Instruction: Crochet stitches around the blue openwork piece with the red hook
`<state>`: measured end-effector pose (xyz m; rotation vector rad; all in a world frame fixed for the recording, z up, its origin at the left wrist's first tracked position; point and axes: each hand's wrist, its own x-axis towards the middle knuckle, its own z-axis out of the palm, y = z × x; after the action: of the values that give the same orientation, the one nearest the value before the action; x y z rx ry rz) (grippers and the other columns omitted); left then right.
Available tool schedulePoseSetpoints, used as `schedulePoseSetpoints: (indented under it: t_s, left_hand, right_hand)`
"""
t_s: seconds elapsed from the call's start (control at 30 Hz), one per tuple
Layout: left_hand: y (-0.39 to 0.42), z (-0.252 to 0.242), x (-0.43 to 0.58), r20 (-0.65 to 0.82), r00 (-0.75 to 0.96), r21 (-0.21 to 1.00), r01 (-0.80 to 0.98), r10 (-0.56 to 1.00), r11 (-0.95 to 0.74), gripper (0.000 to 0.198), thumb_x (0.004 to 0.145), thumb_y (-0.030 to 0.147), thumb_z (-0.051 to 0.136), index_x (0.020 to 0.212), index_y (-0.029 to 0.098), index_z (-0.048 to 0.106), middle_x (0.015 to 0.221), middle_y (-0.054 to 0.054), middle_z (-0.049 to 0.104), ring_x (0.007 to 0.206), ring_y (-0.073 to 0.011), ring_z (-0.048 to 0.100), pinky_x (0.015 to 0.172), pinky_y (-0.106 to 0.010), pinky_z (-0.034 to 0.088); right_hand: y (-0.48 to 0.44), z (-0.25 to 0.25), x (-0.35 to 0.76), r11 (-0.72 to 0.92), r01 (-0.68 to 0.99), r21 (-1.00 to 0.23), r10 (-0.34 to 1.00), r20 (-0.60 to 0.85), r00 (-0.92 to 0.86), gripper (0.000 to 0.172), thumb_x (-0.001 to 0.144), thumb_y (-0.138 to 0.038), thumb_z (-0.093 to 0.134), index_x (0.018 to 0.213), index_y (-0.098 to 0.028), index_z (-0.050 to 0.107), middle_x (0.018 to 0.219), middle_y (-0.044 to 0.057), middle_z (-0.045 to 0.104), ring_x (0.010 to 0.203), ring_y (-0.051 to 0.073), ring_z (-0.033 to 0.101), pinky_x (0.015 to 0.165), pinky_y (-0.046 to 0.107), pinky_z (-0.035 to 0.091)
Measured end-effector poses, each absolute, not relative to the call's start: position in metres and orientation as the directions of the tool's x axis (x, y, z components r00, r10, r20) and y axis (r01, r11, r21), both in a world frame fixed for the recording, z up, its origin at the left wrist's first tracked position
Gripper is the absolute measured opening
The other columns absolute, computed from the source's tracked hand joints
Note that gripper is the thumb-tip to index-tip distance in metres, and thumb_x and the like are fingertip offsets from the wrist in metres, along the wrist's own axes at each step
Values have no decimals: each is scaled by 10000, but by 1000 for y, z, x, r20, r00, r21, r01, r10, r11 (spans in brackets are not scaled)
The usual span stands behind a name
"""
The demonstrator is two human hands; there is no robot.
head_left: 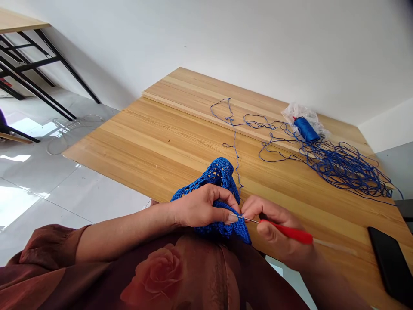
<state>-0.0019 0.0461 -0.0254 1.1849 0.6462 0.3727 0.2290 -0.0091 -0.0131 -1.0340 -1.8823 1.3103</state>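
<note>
- The left hand [198, 207] is over the near edge of the desk [129, 137], thumb and index finger pinching the upper border of the blue crocheted piece [226, 178].
- That piece lies at the near edge, left of the middle; its lacy part bulges beyond the left fingers onto the desk, and a solid corner hangs below the thumb tip.
- The crochet hook [290, 232] meets the border just right of the left thumb tip.
- A thin blue strand [238, 162] runs from beside the piece toward the far edge.
- The right hand [285, 249] pinches the hook's red handle between thumb and fingers, its foremost fingertips just beside the border.
- Near the far right corner, a blue thread spool [306, 130] rests against a clear plastic bag [298, 111].
- Tangled blue cord [348, 168] spreads toward the right edge.
- A black smartphone [390, 262] lies near the right edge, closer to the person.
</note>
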Motion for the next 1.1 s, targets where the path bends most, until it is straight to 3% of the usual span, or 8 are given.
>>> schedulePoseSetpoints:
  t_s: [0.13, 0.27, 0.53, 0.67, 0.8, 0.93, 1.0, 1.1]
  left_hand:
    - [43, -25, 1, -317, 713, 895, 8, 625, 445, 176, 758, 267, 778, 834, 131, 698, 680, 12, 632, 644, -107, 553, 665, -234, 456]
    - [40, -22, 4, -309, 665, 925, 43, 680, 378, 162, 791, 277, 743, 842, 132, 693, 727, -1, 651, 681, -118, 571, 695, -240, 471]
    - [32, -19, 4, -76, 573, 968, 238, 816, -77, 120, 866, 253, 671, 897, 148, 718, 859, -14, 721, 792, -133, 632, 745, -222, 481]
    - [32, -18, 5, -112, 585, 972, 232, 803, -33, 158, 865, 209, 661, 974, 142, 754, 935, -28, 770, 865, -146, 685, 810, -217, 511]
    - [32, -19, 5, -84, 611, 987, 162, 787, -21, 159, 844, 194, 683, 968, 147, 770, 949, -30, 793, 864, -157, 712, 823, -227, 533]
    - [32, -23, 6, -133, 589, 990, 110, 797, 84, 133, 799, 228, 751, 903, 155, 788, 914, -29, 800, 851, -169, 717, 820, -243, 543]
    - [33, -24, 7, -188, 560, 982, 80, 807, 173, 178, 761, 284, 805, 872, 147, 792, 884, -35, 798, 822, -170, 712, 806, -251, 545]
    - [36, -25, 6, -246, 537, 963, 39, 807, 267, 213, 727, 317, 838, 834, 141, 786, 830, -37, 786, 764, -161, 692, 778, -262, 542]
  right_hand:
    - [-19, -24, 221, 549, 491, -676, 827, 354, -437, 403, 975, -582, 505, 1119, -227, 632, 1041, 90, 676, 991, 243, 639, 872, 394, 517]
    - [-24, -26, 217, 610, 640, -468, 787, 451, -420, 227, 1013, -364, 516, 1165, -212, 591, 1120, 111, 702, 1046, 250, 662, 907, 401, 540]
    - [-20, -31, 215, 557, 714, -424, 816, 439, -376, 147, 948, -138, 533, 1059, -214, 593, 1018, 77, 709, 968, 215, 667, 879, 372, 535]
    - [-14, -21, 220, 616, 755, -224, 745, 476, -467, 256, 922, -250, 635, 1162, -163, 620, 1045, 129, 713, 983, 280, 645, 904, 457, 504]
    - [-5, -18, 213, 602, 686, -409, 795, 390, -464, 481, 952, -510, 561, 1261, -142, 550, 1297, 194, 619, 1182, 313, 586, 979, 477, 492]
    - [-1, -18, 208, 545, 672, -501, 838, 312, -447, 522, 936, -689, 447, 1022, -192, 581, 1063, 127, 688, 1048, 292, 627, 886, 448, 465]
    - [-3, -15, 210, 555, 735, -390, 822, 391, -414, 438, 914, -639, 527, 934, -205, 581, 974, 103, 699, 1021, 300, 627, 874, 454, 413]
    - [-11, -9, 214, 600, 776, -195, 747, 482, -457, 137, 895, -325, 652, 956, -208, 618, 969, 75, 730, 992, 277, 641, 876, 437, 389]
